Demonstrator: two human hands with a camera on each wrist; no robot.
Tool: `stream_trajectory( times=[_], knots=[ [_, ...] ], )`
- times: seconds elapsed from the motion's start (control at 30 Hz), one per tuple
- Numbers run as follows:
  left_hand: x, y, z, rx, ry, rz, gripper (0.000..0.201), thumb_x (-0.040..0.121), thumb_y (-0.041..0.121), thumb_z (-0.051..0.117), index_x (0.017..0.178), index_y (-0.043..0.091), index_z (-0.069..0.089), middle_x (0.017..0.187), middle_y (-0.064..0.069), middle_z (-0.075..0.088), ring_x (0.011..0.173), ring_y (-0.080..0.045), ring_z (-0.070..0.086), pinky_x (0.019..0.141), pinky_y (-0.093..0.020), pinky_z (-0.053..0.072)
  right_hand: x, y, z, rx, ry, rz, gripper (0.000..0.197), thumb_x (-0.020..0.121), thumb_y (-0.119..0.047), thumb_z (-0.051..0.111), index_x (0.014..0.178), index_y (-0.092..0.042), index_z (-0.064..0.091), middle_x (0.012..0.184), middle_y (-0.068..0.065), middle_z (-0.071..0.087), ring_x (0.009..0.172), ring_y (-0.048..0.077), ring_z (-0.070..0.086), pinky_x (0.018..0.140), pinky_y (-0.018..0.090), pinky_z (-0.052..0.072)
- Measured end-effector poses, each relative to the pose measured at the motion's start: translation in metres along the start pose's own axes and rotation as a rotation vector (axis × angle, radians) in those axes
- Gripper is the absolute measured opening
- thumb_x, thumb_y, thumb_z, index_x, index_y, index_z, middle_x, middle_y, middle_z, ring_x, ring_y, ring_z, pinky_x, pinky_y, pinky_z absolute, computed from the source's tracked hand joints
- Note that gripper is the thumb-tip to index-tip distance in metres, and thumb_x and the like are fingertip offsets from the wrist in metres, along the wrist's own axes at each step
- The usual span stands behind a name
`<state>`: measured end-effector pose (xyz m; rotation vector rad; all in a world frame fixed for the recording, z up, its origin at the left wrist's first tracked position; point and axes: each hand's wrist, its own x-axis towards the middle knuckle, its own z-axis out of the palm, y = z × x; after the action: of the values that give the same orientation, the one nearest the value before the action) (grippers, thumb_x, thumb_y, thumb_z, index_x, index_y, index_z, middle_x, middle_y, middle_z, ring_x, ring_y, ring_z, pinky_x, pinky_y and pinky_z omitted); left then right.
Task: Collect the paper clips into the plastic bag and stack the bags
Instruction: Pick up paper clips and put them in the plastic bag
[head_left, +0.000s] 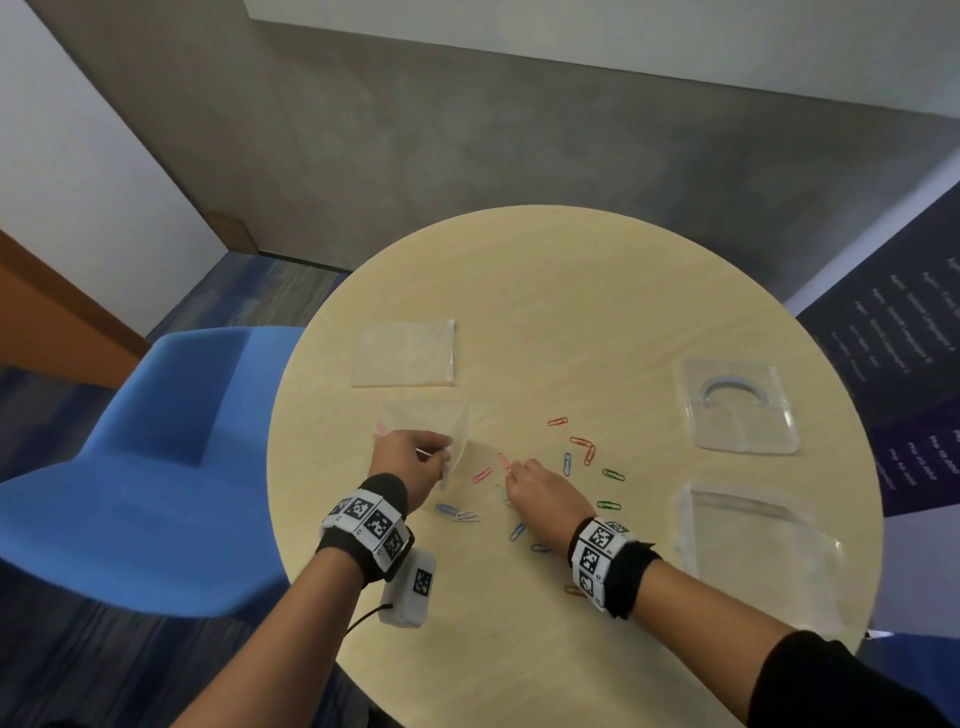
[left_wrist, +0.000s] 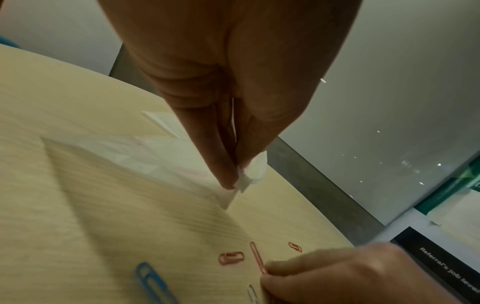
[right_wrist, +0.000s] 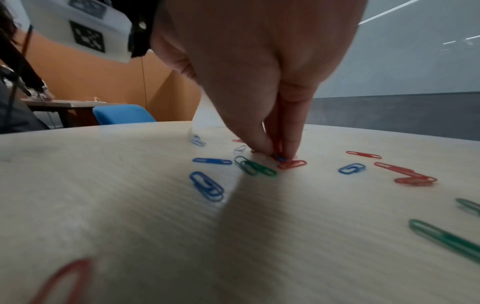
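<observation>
My left hand pinches the edge of a clear plastic bag and holds it just above the round table; the pinch on the bag shows close up at my left hand. My right hand is down on the table to the bag's right and pinches the end of a red paper clip. In the right wrist view my right hand has its fingertips closed, and a bit of blue shows between them. Several coloured paper clips lie scattered around it.
A flat pile of clear bags lies at the table's far left. A clear plastic shell and a clear tray sit on the right. A blue chair stands by the table's left edge.
</observation>
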<state>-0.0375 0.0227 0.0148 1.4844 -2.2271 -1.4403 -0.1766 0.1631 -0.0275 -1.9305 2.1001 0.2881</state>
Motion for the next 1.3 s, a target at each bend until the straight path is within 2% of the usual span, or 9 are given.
stream_trajectory(
  times=[0.3,0.4,0.5,0.6,0.67,0.93,1.1,1.2,1.3],
  knots=[
    [-0.006,-0.004,0.001,0.066,-0.015,-0.012,0.02,0.085,0.013,0.064,0.1,0.018,0.076,0.071,0.013,0.07,0.07,-0.007,0.071,0.109,-0.047,0.04,0.027,0.027,-0.026,0.18,0.043,0.188,0.02,0.092,0.001,0.051,0.098,-0.001,0.07,0.099,0.015,0.07,0.091,0.028,0.067,0.084,0.034,0.053],
    [-0.006,-0.002,0.001,0.055,-0.014,-0.008,0.02,0.086,0.012,0.063,0.101,0.017,0.076,0.072,0.011,0.071,0.072,-0.01,0.072,0.108,-0.046,0.042,0.025,0.051,-0.022,0.562,0.23,0.464,0.013,0.082,-0.007,0.069,0.09,-0.007,0.079,0.092,0.008,0.077,0.089,0.021,0.071,0.085,0.027,0.056],
    [-0.008,0.003,0.005,0.045,-0.025,-0.006,0.021,0.087,0.011,0.063,0.105,0.014,0.074,0.077,0.007,0.071,0.075,-0.013,0.072,0.103,-0.041,0.047,0.011,0.064,-0.025,1.178,0.332,0.723,0.017,0.072,-0.004,0.08,0.089,-0.007,0.08,0.088,0.005,0.077,0.075,0.012,0.071,0.064,0.011,0.054],
    [-0.012,0.009,0.012,0.046,-0.031,-0.007,0.023,0.089,0.01,0.061,0.109,0.011,0.073,0.087,-0.002,0.072,0.081,-0.019,0.072,0.088,-0.031,0.056,0.005,0.048,-0.043,1.891,0.293,0.662,0.017,0.076,0.008,0.074,0.092,0.003,0.075,0.095,0.019,0.075,0.075,0.021,0.072,0.067,0.02,0.061],
    [-0.014,0.013,0.017,0.045,-0.031,0.006,0.024,0.089,0.01,0.061,0.11,0.009,0.073,0.087,-0.003,0.073,0.08,-0.02,0.072,0.082,-0.028,0.056,0.009,0.03,-0.052,2.042,0.273,0.584,0.016,0.078,0.012,0.071,0.093,0.006,0.073,0.091,0.019,0.073,0.077,0.023,0.071,0.072,0.023,0.061],
    [-0.013,0.02,0.021,0.045,-0.016,0.002,0.023,0.088,0.008,0.059,0.108,0.007,0.072,0.082,-0.006,0.073,0.075,-0.02,0.073,0.073,-0.024,0.055,0.027,-0.007,-0.049,1.493,0.314,0.607,0.019,0.077,0.003,0.072,0.095,0.0,0.077,0.093,0.016,0.076,0.081,0.027,0.075,0.074,0.031,0.062],
    [-0.012,0.014,0.017,0.032,0.0,-0.009,0.022,0.088,0.009,0.061,0.106,0.009,0.073,0.08,-0.002,0.073,0.075,-0.018,0.073,0.082,-0.032,0.058,0.024,-0.008,-0.059,1.365,0.242,0.434,0.032,0.075,0.005,0.074,0.106,-0.003,0.073,0.095,0.014,0.074,0.082,0.023,0.073,0.054,0.013,0.054],
    [-0.008,0.007,0.01,-0.014,0.043,-0.022,0.021,0.089,0.006,0.06,0.106,0.009,0.073,0.082,-0.004,0.072,0.078,-0.022,0.073,0.077,-0.026,0.054,0.022,0.013,-0.055,1.217,0.452,0.42,0.017,0.079,-0.005,0.076,0.096,-0.005,0.077,0.09,0.01,0.077,0.081,0.021,0.074,0.074,0.027,0.061],
    [-0.008,-0.001,0.0,-0.047,0.078,-0.049,0.021,0.089,0.005,0.06,0.106,0.006,0.073,0.086,-0.009,0.072,0.082,-0.027,0.073,0.079,-0.027,0.055,0.022,0.051,-0.031,0.765,0.386,0.566,0.032,0.093,-0.02,0.061,0.123,-0.009,0.065,0.128,0.011,0.065,0.119,0.024,0.06,0.102,0.034,0.048]
  ],
)
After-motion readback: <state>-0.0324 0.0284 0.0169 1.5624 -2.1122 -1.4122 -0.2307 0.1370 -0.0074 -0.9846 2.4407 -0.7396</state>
